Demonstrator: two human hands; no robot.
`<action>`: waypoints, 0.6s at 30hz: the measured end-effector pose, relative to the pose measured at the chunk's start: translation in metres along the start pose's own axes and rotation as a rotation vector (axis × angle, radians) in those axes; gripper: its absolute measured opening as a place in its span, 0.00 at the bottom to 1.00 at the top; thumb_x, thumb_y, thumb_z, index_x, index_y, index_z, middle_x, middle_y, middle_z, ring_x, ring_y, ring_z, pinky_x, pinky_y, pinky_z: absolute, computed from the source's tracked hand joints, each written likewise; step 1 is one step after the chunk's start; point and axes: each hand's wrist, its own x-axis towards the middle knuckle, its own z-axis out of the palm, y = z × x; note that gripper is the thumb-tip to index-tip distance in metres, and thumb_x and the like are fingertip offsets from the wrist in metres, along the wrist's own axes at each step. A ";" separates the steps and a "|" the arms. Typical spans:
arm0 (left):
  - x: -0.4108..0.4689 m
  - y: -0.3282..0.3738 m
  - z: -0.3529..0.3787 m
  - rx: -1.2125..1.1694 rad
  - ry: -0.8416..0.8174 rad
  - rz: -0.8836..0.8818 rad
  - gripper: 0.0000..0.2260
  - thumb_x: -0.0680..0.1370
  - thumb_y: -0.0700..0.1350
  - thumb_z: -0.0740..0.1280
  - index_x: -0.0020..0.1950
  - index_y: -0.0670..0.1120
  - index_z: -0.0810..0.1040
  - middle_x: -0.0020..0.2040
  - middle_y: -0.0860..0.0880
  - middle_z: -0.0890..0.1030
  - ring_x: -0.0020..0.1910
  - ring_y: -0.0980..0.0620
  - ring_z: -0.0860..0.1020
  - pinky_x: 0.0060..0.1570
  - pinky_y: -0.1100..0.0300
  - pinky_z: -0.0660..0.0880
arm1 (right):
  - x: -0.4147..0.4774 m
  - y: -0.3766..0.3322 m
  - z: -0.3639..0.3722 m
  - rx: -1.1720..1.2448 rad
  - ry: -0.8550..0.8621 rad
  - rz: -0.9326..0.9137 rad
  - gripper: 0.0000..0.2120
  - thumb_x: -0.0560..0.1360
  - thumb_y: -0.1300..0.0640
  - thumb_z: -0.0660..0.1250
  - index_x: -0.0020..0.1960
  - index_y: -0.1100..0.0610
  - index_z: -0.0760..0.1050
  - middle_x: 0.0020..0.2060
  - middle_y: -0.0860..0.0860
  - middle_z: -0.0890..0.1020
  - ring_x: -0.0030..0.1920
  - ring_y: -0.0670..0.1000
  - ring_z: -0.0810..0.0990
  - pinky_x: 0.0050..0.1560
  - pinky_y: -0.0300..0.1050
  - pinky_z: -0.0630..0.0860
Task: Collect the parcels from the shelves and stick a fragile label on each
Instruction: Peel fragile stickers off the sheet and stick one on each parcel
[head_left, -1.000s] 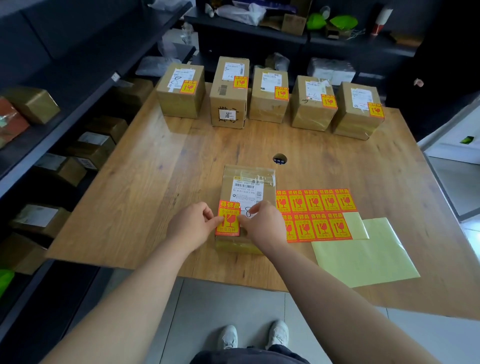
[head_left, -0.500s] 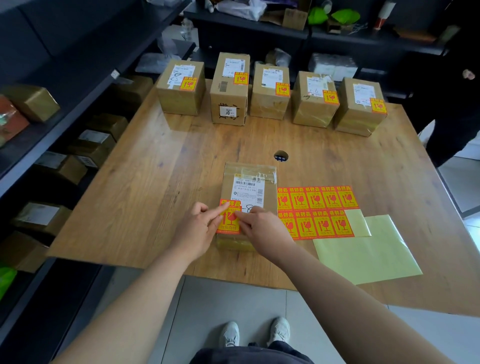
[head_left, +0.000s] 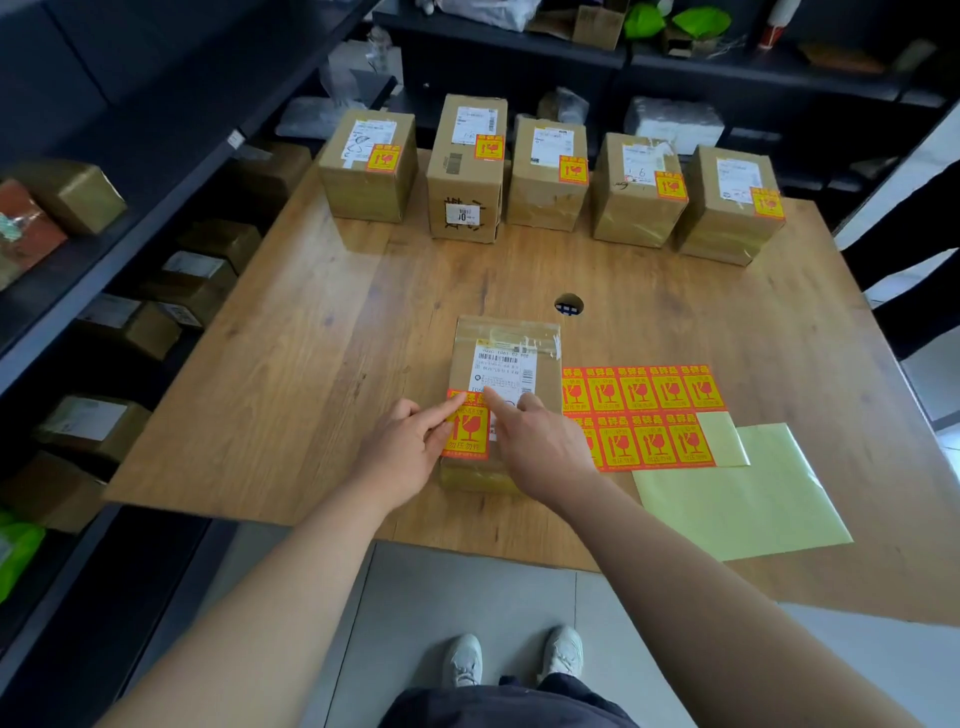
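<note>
A second ago both hands held the fragile label (head_left: 467, 431) up by its top corners. Now it lies flat on the parcel (head_left: 506, 343), and the left hand (head_left: 410, 447) and right hand (head_left: 540, 447) have let go to press it down.

The dark shelves (head_left: 104, 249), off to the left of the hands, still hold several brown boxes (head_left: 192, 280). I can't make out a red label on any of them, so I'd judge those are yet to be collected. On the wooden table (head_left: 311, 415), well beyond the fingertips, stands a row of five parcels (head_left: 545, 202), each already bearing its red-and-yellow sticker; that part looks finished. Right of the right wrist lies a bare yellow backing sheet (head_left: 737, 493), and on its far end, just beside the right hand, the label sheet (head_left: 644, 410) with plenty of stickers left.

The sixth parcel sits directly under both hands. Neither hand grips anything: each stretches a straight forefinger onto the label's upper edge, the tips nearly meeting. The label covers the near left of the parcel's top, below the white shipping slip. To my eye this one needs only smoothing.
</note>
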 end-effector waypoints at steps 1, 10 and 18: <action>0.000 0.000 0.000 0.007 -0.003 0.002 0.18 0.81 0.54 0.55 0.71 0.67 0.61 0.47 0.51 0.68 0.43 0.52 0.72 0.41 0.59 0.72 | 0.000 0.005 -0.001 0.095 0.016 0.015 0.23 0.82 0.54 0.52 0.76 0.46 0.54 0.51 0.53 0.74 0.43 0.56 0.78 0.33 0.45 0.69; 0.000 0.002 -0.001 0.025 -0.039 -0.019 0.19 0.82 0.54 0.54 0.73 0.65 0.60 0.50 0.51 0.69 0.43 0.55 0.72 0.36 0.65 0.68 | -0.008 0.015 0.001 0.162 0.058 -0.029 0.18 0.82 0.52 0.54 0.72 0.49 0.67 0.55 0.52 0.74 0.45 0.54 0.78 0.37 0.45 0.75; 0.000 0.004 -0.007 0.079 -0.081 -0.015 0.21 0.81 0.56 0.53 0.74 0.66 0.56 0.49 0.52 0.68 0.40 0.54 0.72 0.36 0.62 0.71 | 0.003 0.007 -0.001 -0.093 -0.073 -0.031 0.26 0.81 0.59 0.54 0.77 0.48 0.52 0.57 0.55 0.70 0.41 0.57 0.79 0.31 0.47 0.72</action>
